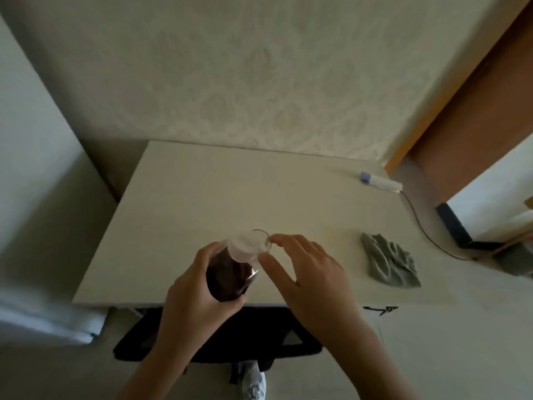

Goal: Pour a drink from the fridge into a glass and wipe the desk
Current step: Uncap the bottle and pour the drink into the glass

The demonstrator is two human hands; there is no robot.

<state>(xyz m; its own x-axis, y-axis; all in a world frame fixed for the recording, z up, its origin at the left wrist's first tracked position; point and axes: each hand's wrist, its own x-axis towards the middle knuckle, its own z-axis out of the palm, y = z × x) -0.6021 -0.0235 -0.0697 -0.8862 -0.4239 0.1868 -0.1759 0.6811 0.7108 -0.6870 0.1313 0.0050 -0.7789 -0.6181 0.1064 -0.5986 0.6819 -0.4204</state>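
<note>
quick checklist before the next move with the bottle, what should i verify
1. Bottle held firmly: ok, left hand wraps its dark body.
2. Cap off: not ok, white cap is on the bottle, right hand fingers just at its edge.
3. Glass in place: cannot tell, only a rim shows behind the cap.
4. Cloth ready for wiping: ok, lies crumpled on the desk to the right.
5. Cord clear of pouring spot: ok, far right.
</note>
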